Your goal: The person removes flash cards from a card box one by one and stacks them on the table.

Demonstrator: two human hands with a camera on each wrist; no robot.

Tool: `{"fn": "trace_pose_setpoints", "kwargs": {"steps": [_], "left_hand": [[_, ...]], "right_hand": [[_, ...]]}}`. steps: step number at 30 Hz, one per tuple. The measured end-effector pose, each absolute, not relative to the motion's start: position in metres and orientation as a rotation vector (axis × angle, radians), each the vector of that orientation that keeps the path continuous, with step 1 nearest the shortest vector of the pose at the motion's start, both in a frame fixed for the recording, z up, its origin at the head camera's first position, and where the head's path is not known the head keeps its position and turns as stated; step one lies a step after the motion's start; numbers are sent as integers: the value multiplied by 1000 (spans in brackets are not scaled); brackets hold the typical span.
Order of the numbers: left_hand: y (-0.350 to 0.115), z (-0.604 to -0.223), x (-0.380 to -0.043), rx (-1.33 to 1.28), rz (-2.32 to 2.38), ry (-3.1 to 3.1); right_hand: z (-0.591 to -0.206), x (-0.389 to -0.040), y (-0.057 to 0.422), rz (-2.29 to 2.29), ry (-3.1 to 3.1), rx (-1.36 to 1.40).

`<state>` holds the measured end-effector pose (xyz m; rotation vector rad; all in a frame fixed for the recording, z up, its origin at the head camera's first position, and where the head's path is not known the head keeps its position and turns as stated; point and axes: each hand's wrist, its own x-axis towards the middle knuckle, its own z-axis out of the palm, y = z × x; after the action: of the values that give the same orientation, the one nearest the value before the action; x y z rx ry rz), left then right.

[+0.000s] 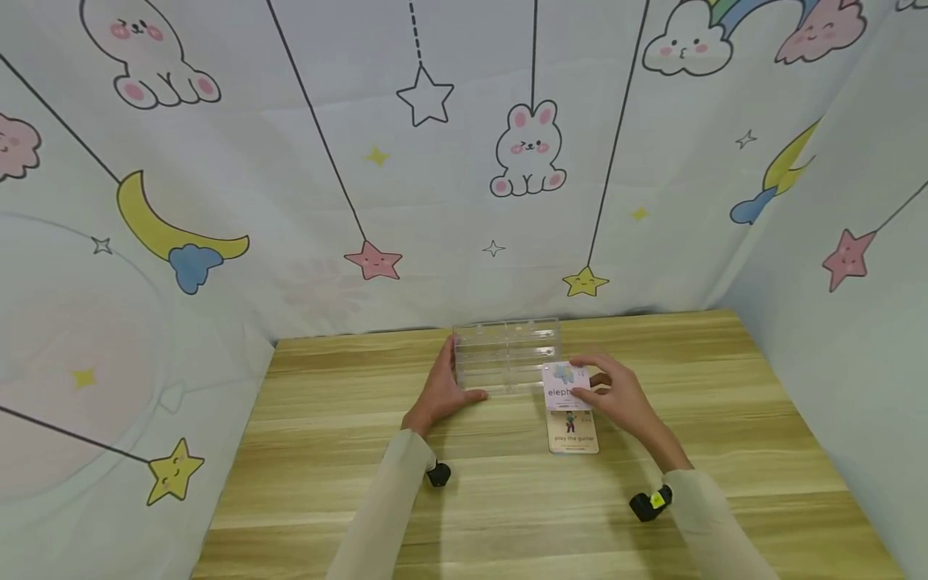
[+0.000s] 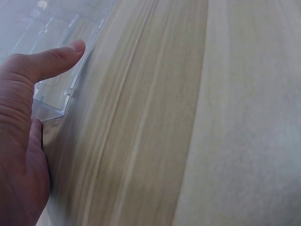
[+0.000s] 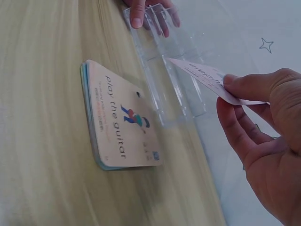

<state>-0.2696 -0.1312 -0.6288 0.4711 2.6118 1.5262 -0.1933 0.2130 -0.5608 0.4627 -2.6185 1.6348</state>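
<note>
A clear plastic rack point(image 1: 507, 354) with tiers in two columns stands at the table's back edge. My left hand point(image 1: 442, 387) holds its left end, thumb across the front and fingers along the side. My right hand point(image 1: 615, 392) pinches a white flash card point(image 1: 561, 388) between thumb and fingers. The card reads "eleph…" under an elephant picture, partly covered by my fingers. In the right wrist view it is tilted, in front of the rack's near end. Just below lies a stack of flash cards point(image 3: 124, 122), topped by a "play the guitar" card.
The wood-grain table point(image 1: 333, 451) meets a white cloth backdrop point(image 1: 449, 201) with cartoon prints right behind the rack. Cloth also hangs along both sides. Small black devices are worn on both wrists.
</note>
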Motion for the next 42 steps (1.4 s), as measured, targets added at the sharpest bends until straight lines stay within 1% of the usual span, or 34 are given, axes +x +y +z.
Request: {"fn": "trace_pose_setpoints", "kwargs": {"steps": [10,18,32,42], "left_hand": [[-134,-632,-272,469,1525,2617],[-134,-634,-272,446,1477,2632],[-134,-634,-271,442,1478,2636],[-137,-633,-270,422,1478,2633]], "right_hand": [[-581,-172,220,1824,-2694,272],[-599,-163,219,1768,-2738,221],[-607,-159,215,1342,-2814,394],[-611,-161,215,1247,-2837,497]]}}
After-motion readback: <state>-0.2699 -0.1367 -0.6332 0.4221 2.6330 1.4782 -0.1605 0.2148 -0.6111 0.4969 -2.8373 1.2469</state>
